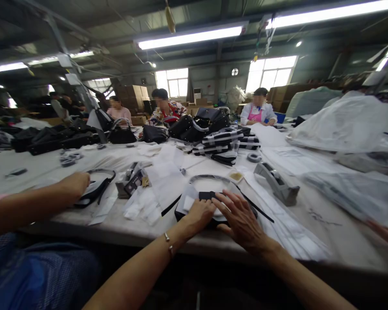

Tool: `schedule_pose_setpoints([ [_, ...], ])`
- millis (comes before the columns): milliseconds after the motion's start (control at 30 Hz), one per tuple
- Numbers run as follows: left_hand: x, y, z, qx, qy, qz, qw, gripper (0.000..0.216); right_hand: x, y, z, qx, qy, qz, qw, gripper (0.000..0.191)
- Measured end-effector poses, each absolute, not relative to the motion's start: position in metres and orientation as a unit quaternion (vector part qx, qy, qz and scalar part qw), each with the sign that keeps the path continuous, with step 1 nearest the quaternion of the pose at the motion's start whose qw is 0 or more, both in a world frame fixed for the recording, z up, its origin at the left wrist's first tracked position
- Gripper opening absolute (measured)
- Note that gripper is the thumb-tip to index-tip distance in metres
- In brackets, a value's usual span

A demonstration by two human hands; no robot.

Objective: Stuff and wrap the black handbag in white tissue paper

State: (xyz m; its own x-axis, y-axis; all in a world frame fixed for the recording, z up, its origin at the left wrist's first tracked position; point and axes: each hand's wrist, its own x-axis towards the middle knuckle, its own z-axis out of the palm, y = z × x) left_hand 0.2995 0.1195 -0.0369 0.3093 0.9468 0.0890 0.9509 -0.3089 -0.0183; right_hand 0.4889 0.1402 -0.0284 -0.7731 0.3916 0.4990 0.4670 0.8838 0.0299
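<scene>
A black handbag (180, 211) lies on the table in front of me, its wrapped handle loop (210, 177) pointing away and thin black straps (260, 211) sticking out at both sides. White paper or wrapping lies over part of it, around a black strap tab (207, 195). My left hand (198, 214), with a bracelet at the wrist, has its fingers bent and pressed together on the bag by the tab. Over the bag's right part lies my right hand (241, 217), its fingers stretched out, their tips near the tab. What is under both palms is hidden.
Tape dispensers (278, 183) stand to the right and left. White strips (278, 224) and clear plastic (355, 185) cover the right side. Black bags (200, 122) are piled ahead. At left, a co-worker's arm (51, 196) works on another bag; a hand (386, 234) shows at far right.
</scene>
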Motion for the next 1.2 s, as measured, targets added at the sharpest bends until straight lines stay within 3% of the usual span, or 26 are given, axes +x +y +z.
schedule_pose_setpoints([
  [67,0.298,0.120,-0.039,-0.808,-0.587,-0.037,0.037,0.031,0.482,0.146,-0.029,-0.240,-0.953,-0.060,0.173,0.070],
  [200,0.289,0.112,-0.044,-0.831,-0.545,-0.097,0.044,0.039,0.479,0.160,-0.060,-0.284,-0.952,-0.050,0.107,0.056],
  [367,0.282,0.087,-0.064,-0.846,-0.496,-0.159,0.112,0.043,0.482,0.162,-0.091,-0.287,-0.940,-0.095,0.159,0.055],
  [700,0.288,0.082,-0.104,-0.816,-0.492,-0.138,0.269,0.045,0.477,0.155,-0.084,-0.266,-0.937,-0.137,0.182,0.045],
  [967,0.293,0.080,-0.108,-0.799,-0.499,-0.243,0.230,0.037,0.459,0.144,-0.101,-0.274,-0.905,-0.182,0.272,0.044],
  [1200,0.297,0.071,-0.098,-0.796,-0.510,-0.217,0.244,0.037,0.474,0.160,-0.109,-0.188,-0.904,-0.236,0.302,0.051],
])
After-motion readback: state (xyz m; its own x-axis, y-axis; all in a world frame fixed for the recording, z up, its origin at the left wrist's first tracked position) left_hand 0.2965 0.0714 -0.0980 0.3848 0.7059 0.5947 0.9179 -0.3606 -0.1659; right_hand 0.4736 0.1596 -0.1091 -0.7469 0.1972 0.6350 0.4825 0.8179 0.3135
